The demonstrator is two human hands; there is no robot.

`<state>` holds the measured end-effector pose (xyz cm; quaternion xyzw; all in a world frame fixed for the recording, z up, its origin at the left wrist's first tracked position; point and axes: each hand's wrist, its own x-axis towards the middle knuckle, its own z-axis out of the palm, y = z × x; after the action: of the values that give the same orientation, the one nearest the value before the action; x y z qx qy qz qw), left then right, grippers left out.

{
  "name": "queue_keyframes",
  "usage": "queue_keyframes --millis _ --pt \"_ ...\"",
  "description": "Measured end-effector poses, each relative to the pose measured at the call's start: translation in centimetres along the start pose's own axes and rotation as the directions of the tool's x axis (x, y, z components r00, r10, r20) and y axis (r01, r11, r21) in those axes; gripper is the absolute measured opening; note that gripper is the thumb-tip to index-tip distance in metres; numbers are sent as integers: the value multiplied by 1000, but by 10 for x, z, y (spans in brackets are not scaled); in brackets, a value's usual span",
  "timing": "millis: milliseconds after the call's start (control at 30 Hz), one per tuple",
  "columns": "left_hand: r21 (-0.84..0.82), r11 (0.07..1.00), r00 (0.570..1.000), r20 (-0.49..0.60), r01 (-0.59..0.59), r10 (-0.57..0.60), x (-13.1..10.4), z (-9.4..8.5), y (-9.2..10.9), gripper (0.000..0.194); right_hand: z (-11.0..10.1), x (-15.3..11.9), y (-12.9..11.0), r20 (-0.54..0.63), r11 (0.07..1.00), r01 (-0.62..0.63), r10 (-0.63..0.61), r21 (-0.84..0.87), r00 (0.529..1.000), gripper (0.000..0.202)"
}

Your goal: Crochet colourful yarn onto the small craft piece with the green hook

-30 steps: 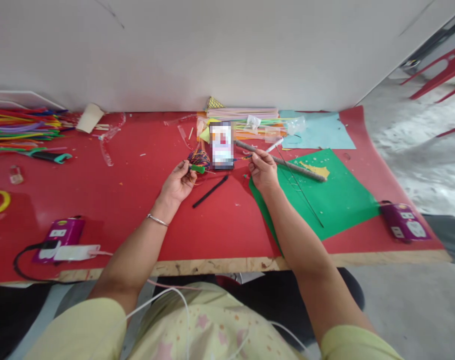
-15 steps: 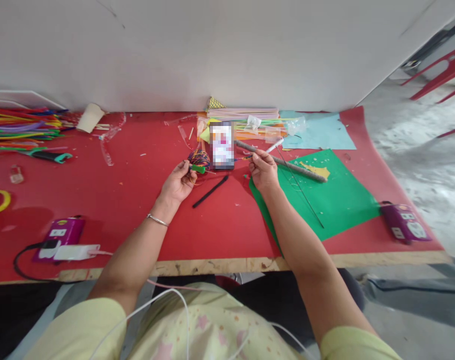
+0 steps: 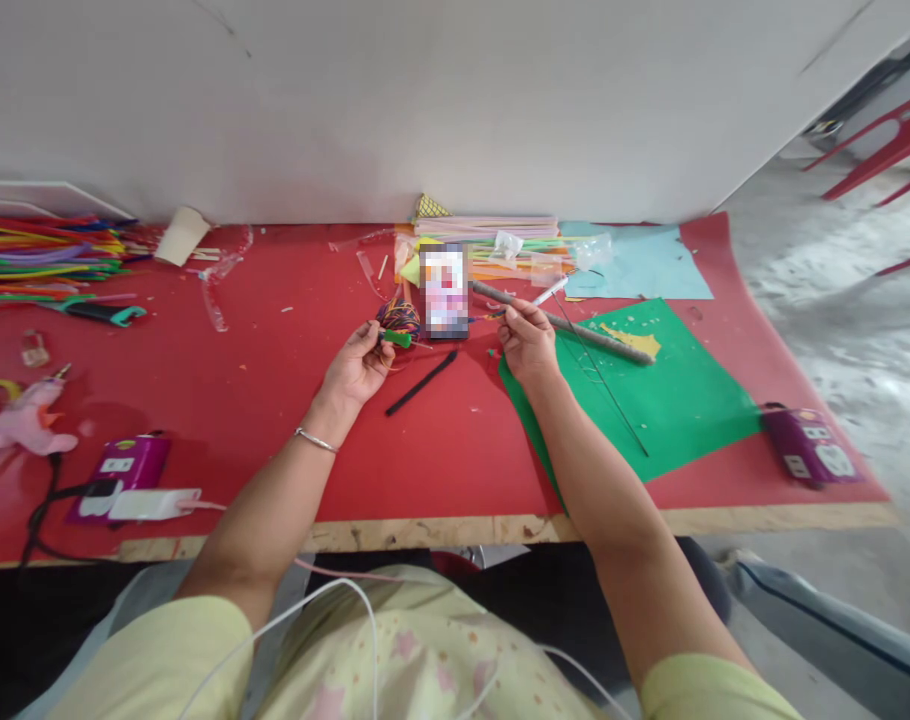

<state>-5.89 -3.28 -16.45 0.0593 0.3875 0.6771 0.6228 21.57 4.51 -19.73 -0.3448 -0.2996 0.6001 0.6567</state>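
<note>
Here, left of the black rectangular phone (image 3: 445, 300) with its pixelated screen, the left hand (image 3: 354, 368) has its fingers pinching a small green-handled tool with a thin shaft (image 3: 397, 339). Right of the phone, the right hand's (image 3: 531, 345) fingers pinch a thin multicoloured strand (image 3: 489, 317). A multicoloured yarn ball (image 3: 400, 315) lies just left of the phone; a black fuzzy strip (image 3: 421, 383) lies nearer the person than it on the red table (image 3: 252, 410).

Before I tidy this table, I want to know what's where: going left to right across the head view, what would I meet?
Pink glue gun → beige cup → left hand → phone → right hand → blue sheet → right purple socket box.
</note>
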Motion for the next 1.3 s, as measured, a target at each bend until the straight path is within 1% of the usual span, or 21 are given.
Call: queue_keyframes --millis 133,267,533,733,867,1133,1300 --pt "-24 1000 1000 -14 14 -14 1 -1 0 23 0 0 -1 22 1000 -4 4 10 1000 31" --pt "-16 1000 1000 -25 15 -15 0 0 0 25 2 -1 -2 20 1000 -9 9 20 1000 29" --pt "1 1000 1000 -10 20 -20 -5 4 0 21 3 -2 -4 -13 999 -33 33 -15 999 26" --pt "7 1000 1000 3 15 -15 -5 3 0 19 1 -1 -3 5 1000 -24 24 -15 1000 26" --pt "13 1000 1000 -7 18 -18 -3 2 -1 21 0 0 -1 15 1000 -20 20 -8 1000 27" --pt "43 999 1000 9 6 -6 -4 1 -1 18 0 0 -2 9 1000 -22 22 -20 1000 26" --pt "37 999 1000 4 17 -17 -5 2 -2 18 2 -2 -3 19 1000 -24 23 14 1000 28"
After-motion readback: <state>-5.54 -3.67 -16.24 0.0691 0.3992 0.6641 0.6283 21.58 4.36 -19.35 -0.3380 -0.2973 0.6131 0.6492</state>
